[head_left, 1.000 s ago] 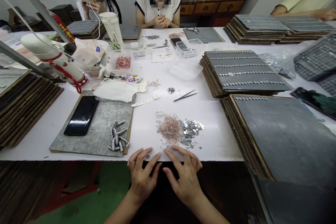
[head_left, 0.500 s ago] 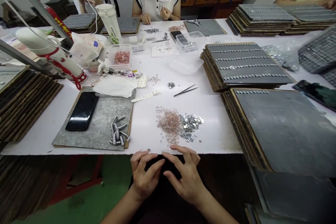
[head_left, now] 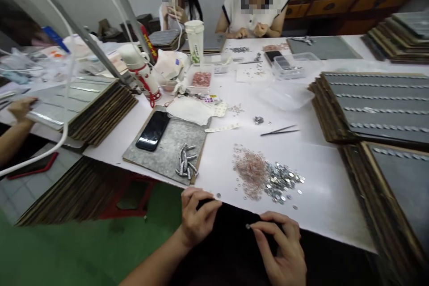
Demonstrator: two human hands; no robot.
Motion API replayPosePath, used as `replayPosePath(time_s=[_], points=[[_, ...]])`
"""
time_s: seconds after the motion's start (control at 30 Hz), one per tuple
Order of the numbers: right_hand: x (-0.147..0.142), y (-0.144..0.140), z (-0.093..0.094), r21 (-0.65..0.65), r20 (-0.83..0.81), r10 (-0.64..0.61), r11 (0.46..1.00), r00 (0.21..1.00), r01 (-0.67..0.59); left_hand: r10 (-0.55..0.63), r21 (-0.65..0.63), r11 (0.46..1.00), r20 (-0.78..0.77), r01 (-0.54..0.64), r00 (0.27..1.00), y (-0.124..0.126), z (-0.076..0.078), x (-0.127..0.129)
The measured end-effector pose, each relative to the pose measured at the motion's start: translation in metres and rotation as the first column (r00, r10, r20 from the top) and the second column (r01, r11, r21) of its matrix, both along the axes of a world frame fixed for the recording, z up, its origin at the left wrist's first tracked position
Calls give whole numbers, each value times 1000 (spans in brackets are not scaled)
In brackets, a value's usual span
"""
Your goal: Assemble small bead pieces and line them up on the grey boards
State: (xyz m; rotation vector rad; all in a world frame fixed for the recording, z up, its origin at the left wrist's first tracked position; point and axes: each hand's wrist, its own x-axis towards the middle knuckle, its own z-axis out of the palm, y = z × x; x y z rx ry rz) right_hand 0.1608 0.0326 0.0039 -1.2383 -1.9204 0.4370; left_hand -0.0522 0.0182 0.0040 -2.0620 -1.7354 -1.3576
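My right hand (head_left: 283, 243) pinches a small round metal disc (head_left: 248, 226) between thumb and index finger, just off the table's front edge. My left hand (head_left: 200, 215) rests at the edge, with its fingers curled and its thumb and index tips close together. Anything between those tips is too small to make out. A single grey disc (head_left: 218, 195) lies on the table beside the left fingertips. Beyond the hands are a heap of tiny clear-pink rings (head_left: 251, 172) and, touching it, a heap of silvery discs (head_left: 281, 181).
Black tweezers (head_left: 279, 131) lie behind the heaps. Left, a grey board (head_left: 167, 147) carries a phone (head_left: 153, 130) and stacked metal pieces (head_left: 186, 161). Board stacks (head_left: 378, 111) stand right. Two people sit opposite; another person's hand (head_left: 22, 108) shows at far left.
The view has swung left, so things sit further right. My right hand has moved away from my left, and its parted thumb and index finger now pinch a disc.
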Motion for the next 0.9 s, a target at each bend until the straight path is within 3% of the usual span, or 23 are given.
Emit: replayPosePath(time_s=[0.1, 0.2, 0.3, 0.8, 0.9], points=[[2, 3, -3, 14, 15, 7, 1000, 1000, -7, 228, 54, 972, -30, -227, 973, 9, 2, -35], [2, 4, -6, 19, 62, 25, 999, 998, -27, 331, 97, 941, -53, -325, 942, 13, 3, -63], [0, 5, -9, 25, 99, 41, 999, 994, -44, 330, 87, 942, -53, -325, 942, 16, 2, -73], [-5, 6, -15, 55, 123, 27, 998, 992, -34, 306, 6, 952, -5, -306, 952, 17, 3, -75], [-4, 6, -15, 54, 130, 29, 998, 991, -36, 277, -58, 959, -31, -278, 960, 18, 6, -77]])
